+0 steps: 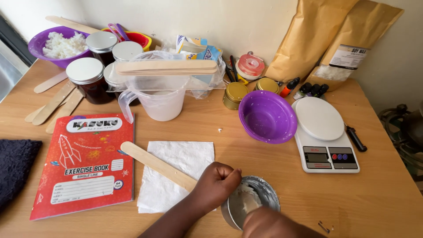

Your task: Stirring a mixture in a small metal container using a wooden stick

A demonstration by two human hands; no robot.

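1. Nearest, at the bottom edge: right hand, only its back in view, resting against the rim of a small metal tin – fingers hidden, so grip cannot be told.
2. Just left of it: left hand, curled into a loose fist, fingertips pressed at the tin's rim over the pale waxy residue inside; tin sitting on the wooden table near its front edge.
3. Under the left wrist: flat wooden stirring stick, lying slantwise on a white paper napkin – whether the fist grips its end cannot be told.
4. Further left: red exercise book, flat, just beside the napkin; dark blue cloth at the table's left edge.
5. Right of the tin, a little back: white digital kitchen scale, with an empty purple plastic bowl touching its left side.
6. Middle distance: clear plastic measuring jug with wooden sticks laid across its top; dark glass jars with silver lids to its left.
7. Farthest, against the wall: second purple bowl holding white wax flakes, two brown paper bags at the right.
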